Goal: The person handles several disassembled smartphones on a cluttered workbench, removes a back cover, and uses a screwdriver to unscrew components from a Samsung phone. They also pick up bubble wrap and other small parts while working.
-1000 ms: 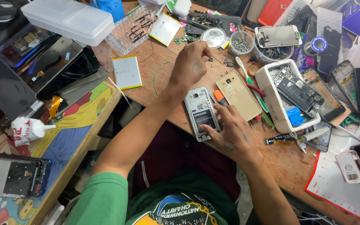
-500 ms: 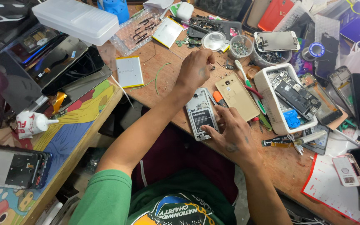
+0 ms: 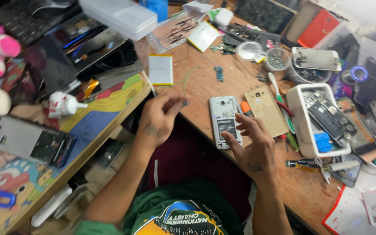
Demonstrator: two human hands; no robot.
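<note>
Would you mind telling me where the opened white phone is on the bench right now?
In the head view the opened white phone lies near the wooden bench's front edge, under the right hand's fingertips, just left of the gold back cover.

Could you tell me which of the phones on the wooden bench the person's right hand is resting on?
The right hand rests its fingertips on the white opened phone with its back removed, at the bench edge, not the gold phone back beside it.
</note>
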